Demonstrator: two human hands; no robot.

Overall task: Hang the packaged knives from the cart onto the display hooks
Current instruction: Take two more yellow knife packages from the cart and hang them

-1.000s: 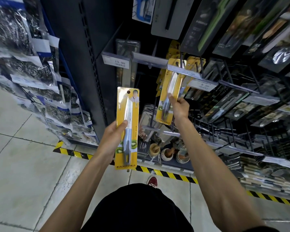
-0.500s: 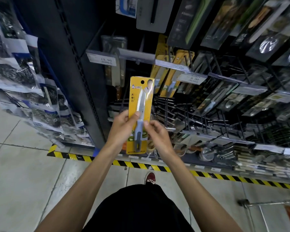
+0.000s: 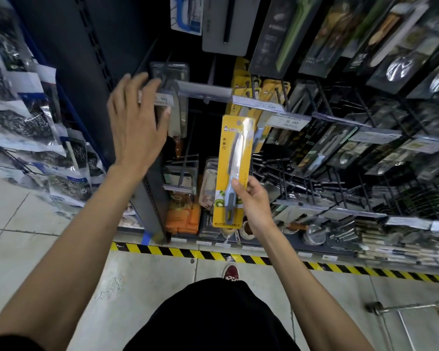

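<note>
My right hand pinches the lower part of a yellow packaged knife and holds it upright in front of the shelving. The card's hang hole is at its top, just below and left of the hooks with more yellow knife packs. My left hand is raised to the left with fingers spread and nothing in it. Its fingertips are at a price tag on a hook carrying a clear-packed cleaver. Whether they touch the tag is unclear.
Dark knife and utensil packs hang on hooks to the right. Bagged steel scourers hang at left. A black-and-yellow floor strip runs along the shelf base. The cart's metal corner shows at the lower right. My red shoe is below.
My left hand let go of the yellow pack and rose up and left to the price tag. My right hand now holds the pack alone and has carried it rightward.
</note>
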